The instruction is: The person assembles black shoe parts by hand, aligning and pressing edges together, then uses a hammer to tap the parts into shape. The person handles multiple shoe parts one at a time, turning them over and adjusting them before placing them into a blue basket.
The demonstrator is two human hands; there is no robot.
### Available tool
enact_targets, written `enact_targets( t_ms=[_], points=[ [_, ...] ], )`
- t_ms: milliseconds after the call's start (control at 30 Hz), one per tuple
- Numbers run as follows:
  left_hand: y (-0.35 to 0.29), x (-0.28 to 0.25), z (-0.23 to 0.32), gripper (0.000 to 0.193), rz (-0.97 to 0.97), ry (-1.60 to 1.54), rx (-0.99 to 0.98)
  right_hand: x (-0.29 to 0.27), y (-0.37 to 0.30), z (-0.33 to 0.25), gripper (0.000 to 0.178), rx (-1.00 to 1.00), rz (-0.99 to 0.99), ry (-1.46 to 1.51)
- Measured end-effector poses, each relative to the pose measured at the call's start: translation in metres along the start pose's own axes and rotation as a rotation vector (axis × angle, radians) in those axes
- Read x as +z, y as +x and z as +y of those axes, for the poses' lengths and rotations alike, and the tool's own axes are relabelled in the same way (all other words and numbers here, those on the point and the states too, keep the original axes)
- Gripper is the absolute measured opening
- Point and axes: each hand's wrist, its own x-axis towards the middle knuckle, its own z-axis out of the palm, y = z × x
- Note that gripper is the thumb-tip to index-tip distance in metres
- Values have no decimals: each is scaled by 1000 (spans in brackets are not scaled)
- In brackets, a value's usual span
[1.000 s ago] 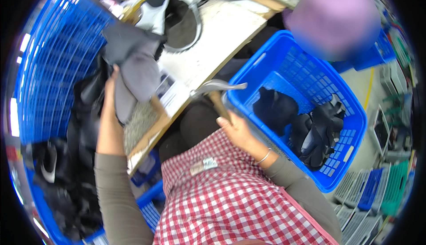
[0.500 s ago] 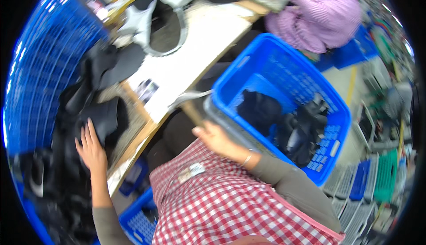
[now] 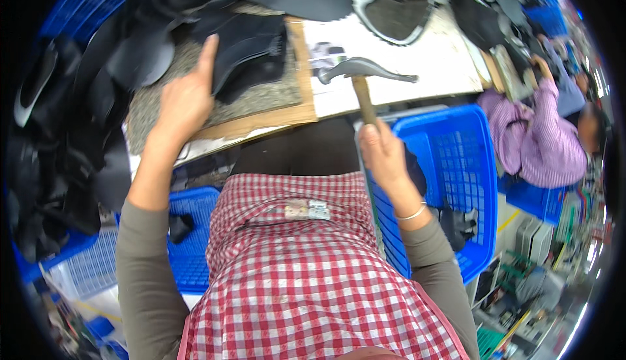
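My left hand (image 3: 186,102) lies on a black, smooth shoe-upper piece (image 3: 251,50), index finger stretched out along its left side; the other fingers are partly hidden from view. The piece rests on a rough grey slab (image 3: 274,98) set at the table's near edge. In my right hand (image 3: 385,155) is a cobbler's hammer (image 3: 362,96), gripped by its wooden handle. Its long curved metal head is raised just right of the slab, in front of the white tabletop (image 3: 437,76), apart from the black piece.
Black pieces (image 3: 140,54) are heaped on the left and along the back. A pale grey cut-out piece (image 3: 417,34) lies at the far right. Blue baskets stand at right (image 3: 486,184) and below the table (image 3: 195,249). A person in a purple top (image 3: 554,138) works at right.
The view has swung left toward the table. My right hand has come up from beside the blue basket, raising the hammer over the table edge. My left hand stays on the black piece.
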Motion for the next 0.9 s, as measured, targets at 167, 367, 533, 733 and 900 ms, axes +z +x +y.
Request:
enact_targets(
  t_ms=[167, 367, 533, 733, 900],
  points=[
    [3, 1, -13, 97, -91, -318, 9, 20, 36, -55, 30, -546, -102, -689],
    [7, 6, -19, 72, -139, -494, -36, 61, 62, -68, 33, -558, -67, -846],
    [8, 15, -22, 71, -197, -682, -99, 66, 74, -85, 34, -533, -67, -927],
    [2, 22, -28, 65, -143, -814, -59, 54, 63, -82, 32, -388, -126, -829],
    [9, 28, -38, 63, -198, -838, -64, 58, 68, -80, 30, -439, -50, -945]
  ],
)
